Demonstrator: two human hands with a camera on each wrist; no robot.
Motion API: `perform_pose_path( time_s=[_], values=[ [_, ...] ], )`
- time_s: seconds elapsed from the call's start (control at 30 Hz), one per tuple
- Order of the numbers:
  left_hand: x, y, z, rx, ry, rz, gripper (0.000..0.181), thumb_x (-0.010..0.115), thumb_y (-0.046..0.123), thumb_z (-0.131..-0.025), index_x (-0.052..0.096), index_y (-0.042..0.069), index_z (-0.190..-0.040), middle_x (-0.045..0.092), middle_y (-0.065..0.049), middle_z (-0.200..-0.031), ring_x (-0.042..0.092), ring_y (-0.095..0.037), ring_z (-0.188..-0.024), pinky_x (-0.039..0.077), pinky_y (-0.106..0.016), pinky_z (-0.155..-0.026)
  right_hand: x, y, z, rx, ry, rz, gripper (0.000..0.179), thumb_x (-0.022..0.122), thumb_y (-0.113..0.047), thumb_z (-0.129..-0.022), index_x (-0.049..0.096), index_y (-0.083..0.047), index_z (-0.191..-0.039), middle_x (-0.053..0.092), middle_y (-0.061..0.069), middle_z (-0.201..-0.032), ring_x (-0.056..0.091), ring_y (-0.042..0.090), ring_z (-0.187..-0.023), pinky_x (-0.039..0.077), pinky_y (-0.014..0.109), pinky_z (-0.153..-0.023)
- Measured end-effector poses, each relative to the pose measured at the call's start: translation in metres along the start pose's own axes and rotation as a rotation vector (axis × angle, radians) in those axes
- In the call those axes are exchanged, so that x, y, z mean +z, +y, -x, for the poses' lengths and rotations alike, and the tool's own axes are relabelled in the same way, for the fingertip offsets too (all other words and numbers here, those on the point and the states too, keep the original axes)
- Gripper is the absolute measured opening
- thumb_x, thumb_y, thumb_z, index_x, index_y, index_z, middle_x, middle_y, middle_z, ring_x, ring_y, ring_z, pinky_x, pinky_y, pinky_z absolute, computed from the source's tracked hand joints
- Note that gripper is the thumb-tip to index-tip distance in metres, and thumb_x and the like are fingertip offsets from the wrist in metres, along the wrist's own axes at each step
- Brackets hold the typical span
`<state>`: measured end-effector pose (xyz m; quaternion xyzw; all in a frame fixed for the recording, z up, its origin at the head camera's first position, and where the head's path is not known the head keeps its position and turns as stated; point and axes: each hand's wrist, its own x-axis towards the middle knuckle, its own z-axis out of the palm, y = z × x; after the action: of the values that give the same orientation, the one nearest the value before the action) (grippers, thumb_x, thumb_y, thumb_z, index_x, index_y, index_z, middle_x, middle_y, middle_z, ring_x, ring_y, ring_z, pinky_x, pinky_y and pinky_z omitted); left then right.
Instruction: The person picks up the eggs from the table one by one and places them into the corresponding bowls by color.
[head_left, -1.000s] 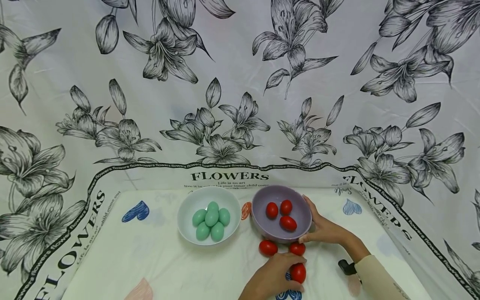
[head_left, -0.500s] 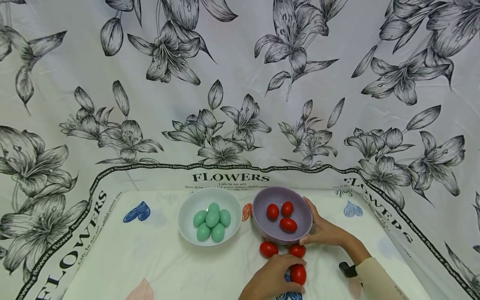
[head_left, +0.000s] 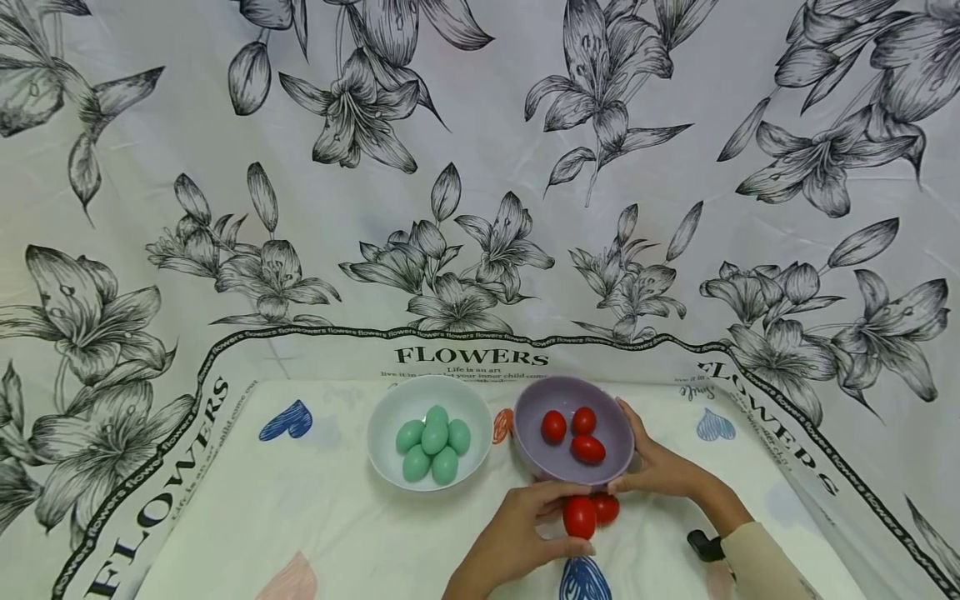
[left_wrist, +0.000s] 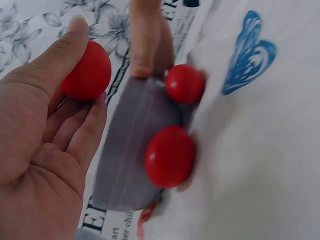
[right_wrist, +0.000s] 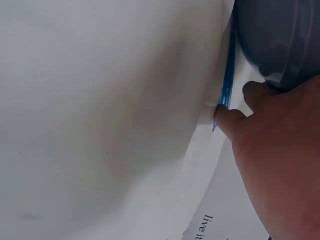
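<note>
My left hand (head_left: 510,533) pinches a red egg (head_left: 579,517) between thumb and fingers, just in front of the purple bowl (head_left: 528,454). The left wrist view shows this held egg (left_wrist: 89,72) raised off the cloth, with two more red eggs lying by the bowl, one nearer (left_wrist: 170,156) and one farther (left_wrist: 185,83). My right hand (head_left: 667,471) holds the bowl's right side, thumb low at the front and fingers around the back. In the right wrist view, its fingers (right_wrist: 257,95) are against the bowl's wall (right_wrist: 275,40). Three red eggs lie inside the bowl.
To the left of the purple bowl stands a white bowl (head_left: 382,454) holding several green eggs (head_left: 434,437). Both bowls rest on a white cloth (head_left: 337,517) printed with hearts. A flowered curtain (head_left: 480,167) rises behind the table. A small black object (head_left: 705,546) lies by the right sleeve.
My left hand has lifted the nearest red egg from the cloth and carried it up and left toward the purple bowl. My right hand stays on the bowl. The head view has shifted slightly.
</note>
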<state>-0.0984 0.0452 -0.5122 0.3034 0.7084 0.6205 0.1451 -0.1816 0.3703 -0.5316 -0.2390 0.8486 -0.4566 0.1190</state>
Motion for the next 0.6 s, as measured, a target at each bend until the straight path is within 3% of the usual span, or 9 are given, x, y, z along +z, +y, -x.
perform_pose_path(
  time_s=[0.1, 0.27, 0.6],
  values=[
    [-0.013, 0.007, 0.002, 0.016, 0.076, 0.007, 0.059, 0.089, 0.033, -0.087, 0.066, 0.032, -0.141, 0.067, 0.012, -0.137, 0.065, -0.005, -0.125, 0.054, -0.022, -0.1, 0.0, -0.002, 0.001, 0.004, 0.006, 0.009, 0.14, 0.094, -0.022, -0.079, -0.012, -0.015, -0.169, 0.009, 0.024, -0.173, 0.021, 0.059, -0.152, 0.024, 0.084, -0.111],
    [-0.031, 0.014, 0.002, 0.074, 0.174, 0.019, 0.063, 0.09, 0.032, -0.086, 0.064, 0.034, -0.143, 0.066, 0.002, -0.143, 0.063, -0.011, -0.13, 0.053, -0.023, -0.101, 0.001, -0.001, 0.003, 0.024, 0.007, 0.028, 0.141, 0.095, -0.022, -0.079, -0.015, -0.025, -0.168, 0.008, 0.024, -0.173, 0.022, 0.059, -0.152, 0.026, 0.083, -0.112],
    [-0.064, 0.027, -0.008, 0.145, 0.269, -0.034, 0.064, 0.089, 0.033, -0.088, 0.064, 0.029, -0.146, 0.064, 0.005, -0.146, 0.061, -0.013, -0.135, 0.053, -0.027, -0.103, -0.001, -0.003, 0.003, 0.029, 0.009, 0.032, 0.142, 0.095, -0.022, -0.079, -0.016, -0.029, -0.168, 0.004, 0.024, -0.174, 0.018, 0.059, -0.153, 0.025, 0.082, -0.113]
  ],
)
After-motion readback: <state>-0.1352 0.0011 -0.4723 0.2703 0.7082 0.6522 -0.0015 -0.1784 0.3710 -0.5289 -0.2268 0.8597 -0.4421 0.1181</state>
